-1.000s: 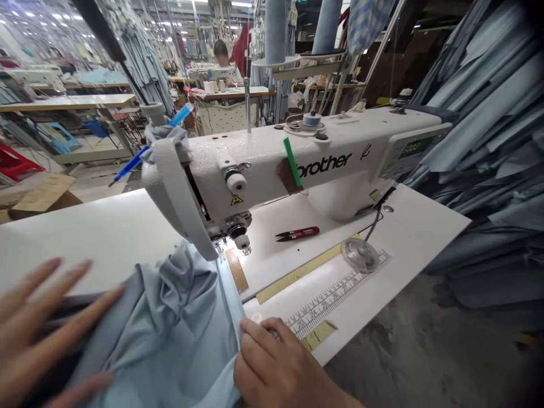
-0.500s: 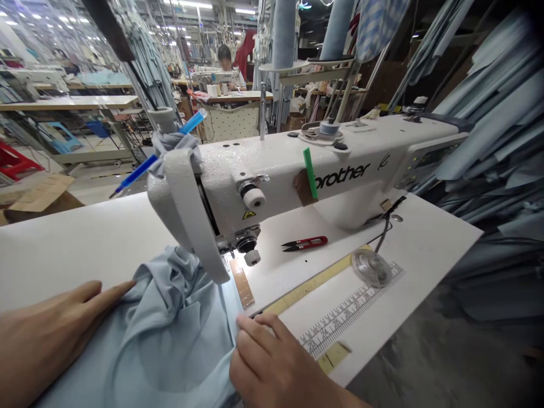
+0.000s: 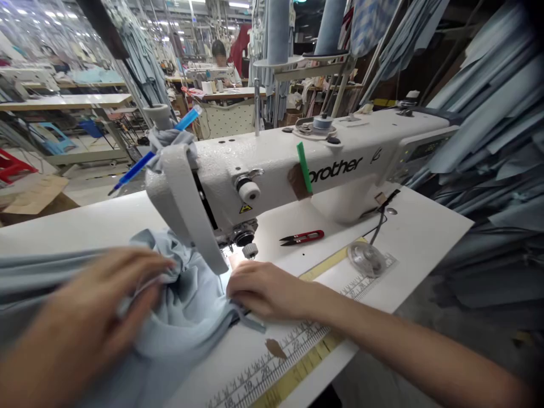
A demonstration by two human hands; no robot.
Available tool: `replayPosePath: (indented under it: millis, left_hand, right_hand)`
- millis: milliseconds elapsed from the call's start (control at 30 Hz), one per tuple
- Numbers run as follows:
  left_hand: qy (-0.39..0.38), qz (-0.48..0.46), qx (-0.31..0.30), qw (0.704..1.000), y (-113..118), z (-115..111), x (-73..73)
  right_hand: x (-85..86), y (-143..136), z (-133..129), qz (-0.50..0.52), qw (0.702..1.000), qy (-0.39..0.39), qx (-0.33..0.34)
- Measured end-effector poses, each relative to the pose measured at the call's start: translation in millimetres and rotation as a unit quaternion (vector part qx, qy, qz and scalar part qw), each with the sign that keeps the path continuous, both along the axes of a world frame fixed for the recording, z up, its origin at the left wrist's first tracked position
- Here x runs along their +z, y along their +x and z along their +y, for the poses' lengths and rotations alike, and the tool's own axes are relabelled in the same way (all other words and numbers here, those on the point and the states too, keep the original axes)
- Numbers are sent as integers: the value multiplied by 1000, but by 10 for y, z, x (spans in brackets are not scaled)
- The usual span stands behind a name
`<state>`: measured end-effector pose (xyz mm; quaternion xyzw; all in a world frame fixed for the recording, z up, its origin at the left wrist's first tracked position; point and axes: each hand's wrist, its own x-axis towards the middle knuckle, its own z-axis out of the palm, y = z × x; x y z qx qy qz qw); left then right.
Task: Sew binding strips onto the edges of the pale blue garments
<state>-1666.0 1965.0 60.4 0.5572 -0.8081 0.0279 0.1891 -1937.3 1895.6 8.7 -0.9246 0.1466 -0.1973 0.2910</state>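
Light blue fabric (image 3: pixel 187 317) lies bunched on the sewing machine table, partly under the machine head. My left hand (image 3: pixel 97 306), smeared by motion, has its thumb and fingers closed around a fold of it left of the needle area. Close to the presser foot, my right hand (image 3: pixel 259 289) pinches the fabric's right edge, fingers bent down and fingertips partly hidden. A narrow end of cloth sticks out below that hand. The white sewing machine (image 3: pixel 272 164) stands over the work; its needle is hard to make out.
Red-handled thread snips (image 3: pixel 302 237) lie behind my right forearm. A clear round dish (image 3: pixel 366 259) sits near the printed ruler (image 3: pixel 272 368). A blue pen (image 3: pixel 134 173) is tucked into cloth on the machine head. Hanging garments (image 3: pixel 497 107) crowd the right; a person (image 3: pixel 219 56) sits farther back.
My right hand has moved up and away from me along the fabric edge, nearer the presser foot. My left hand has shifted right and gathered a fold. The fabric's near edge has drawn leftward, uncovering more ruler.
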Motion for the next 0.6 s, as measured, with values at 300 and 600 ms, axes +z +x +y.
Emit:
replayPosePath:
  millis: [300,600]
  left_hand:
    - [79,-21,-71,994,-294,136,-66]
    - [-16,-53,-20,998,-631,397,-236]
  right_hand:
    - [1,2,-28,-68,996,54,-11]
    - [26,-113,101,-66,997,8,-44]
